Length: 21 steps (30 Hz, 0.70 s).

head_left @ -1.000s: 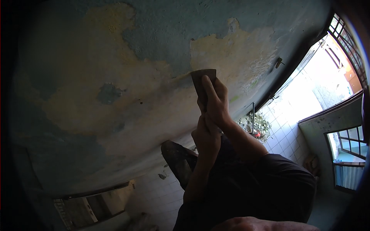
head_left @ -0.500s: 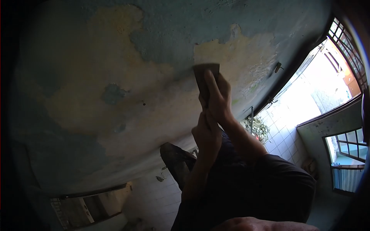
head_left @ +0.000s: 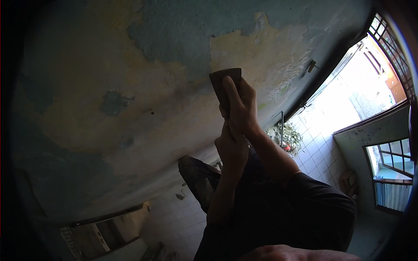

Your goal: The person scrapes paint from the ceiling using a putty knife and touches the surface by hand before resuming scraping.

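A flat, dark scraper (head_left: 221,85) has its wide edge against the wall (head_left: 174,100), where blue-green paint borders a bare yellowish patch. My right hand (head_left: 242,104) is wrapped round the scraper, with a finger laid along its blade. Just below, my left hand (head_left: 232,150) is closed round the lower end of the scraper, touching the right hand; the handle itself is mostly hidden by the fingers.
A hook-like fitting (head_left: 311,66) sticks out of the wall near the bright doorway (head_left: 348,91). Leafy debris (head_left: 291,138) lies on the tiled floor (head_left: 320,158). A window (head_left: 392,169) is at the right, and my raised knee (head_left: 193,174) is near the wall.
Both hands and the scraper have shifted slightly left and up in the view. The wall patches have also shifted left as the view moved. The grip looks the same.
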{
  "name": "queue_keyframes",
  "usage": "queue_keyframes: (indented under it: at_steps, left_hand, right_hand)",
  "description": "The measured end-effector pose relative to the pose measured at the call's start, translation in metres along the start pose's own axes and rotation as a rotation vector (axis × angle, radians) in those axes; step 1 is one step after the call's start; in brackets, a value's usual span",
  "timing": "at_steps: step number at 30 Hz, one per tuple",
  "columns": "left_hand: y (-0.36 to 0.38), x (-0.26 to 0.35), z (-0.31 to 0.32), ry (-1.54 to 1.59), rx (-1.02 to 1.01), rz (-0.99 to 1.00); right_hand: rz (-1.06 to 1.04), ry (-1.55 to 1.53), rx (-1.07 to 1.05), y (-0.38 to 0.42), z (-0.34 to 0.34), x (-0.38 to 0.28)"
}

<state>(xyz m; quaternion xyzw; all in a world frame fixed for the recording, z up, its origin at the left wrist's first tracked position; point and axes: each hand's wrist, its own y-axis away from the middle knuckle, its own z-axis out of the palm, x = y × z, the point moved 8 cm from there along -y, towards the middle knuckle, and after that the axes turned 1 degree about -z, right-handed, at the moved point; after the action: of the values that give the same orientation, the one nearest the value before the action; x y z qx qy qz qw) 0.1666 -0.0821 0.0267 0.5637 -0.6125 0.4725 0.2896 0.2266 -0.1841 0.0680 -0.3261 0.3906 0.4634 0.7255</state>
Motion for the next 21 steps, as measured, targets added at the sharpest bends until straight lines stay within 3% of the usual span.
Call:
queue_keyframes:
  at_steps: [2, 4, 8, 12, 14, 21]
  left_hand:
    - [-0.005, -0.001, 0.000, -0.016, 0.033, 0.029]
    - [-0.019, 0.008, -0.003, 0.027, -0.003, 0.039]
    - [-0.037, 0.053, -0.013, 0.049, -0.043, 0.015]
    - [-0.012, 0.022, -0.011, 0.038, 0.052, 0.043]
    - [0.004, 0.002, -0.015, 0.000, 0.075, 0.040]
    - [0.003, -0.011, -0.023, 0.019, 0.034, -0.017]
  right_hand:
    - [-0.010, 0.014, 0.000, -0.004, 0.003, -0.005]
    - [-0.170, 0.032, 0.002, -0.010, 0.012, -0.033]
    - [-0.123, -0.026, -0.031, -0.020, 0.028, -0.065]
    - [-0.085, -0.033, -0.048, -0.008, 0.017, -0.027]
    - [0.047, -0.025, -0.055, 0.006, 0.012, 0.003]
    - [0.059, -0.076, -0.100, 0.007, 0.024, 0.013]
